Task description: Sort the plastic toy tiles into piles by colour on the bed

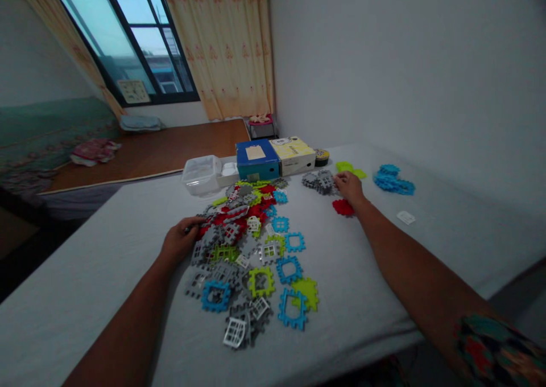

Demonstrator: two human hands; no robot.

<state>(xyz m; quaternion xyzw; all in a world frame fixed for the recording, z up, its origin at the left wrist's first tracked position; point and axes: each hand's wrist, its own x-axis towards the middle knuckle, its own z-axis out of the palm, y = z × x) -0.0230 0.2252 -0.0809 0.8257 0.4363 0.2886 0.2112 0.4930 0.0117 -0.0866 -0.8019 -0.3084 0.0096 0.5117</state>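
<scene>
A heap of toothed plastic tiles (251,250) in red, grey, blue and green covers the middle of the grey-sheeted table (106,296). My left hand (181,240) rests at the heap's left edge, fingers curled on a grey tile. My right hand (350,186) reaches far out, its fingers closed at the edge of a small stack of grey tiles (319,181). Red tiles (343,207) lie just under that wrist. Green tiles (350,168) lie just beyond the hand.
A stack of blue tiles (393,180) lies at the far right. A clear plastic tub (202,174), a blue box (256,159), a yellow-white box (293,155) and a small round tin (321,157) line the far edge. A small white piece (405,217) lies at right.
</scene>
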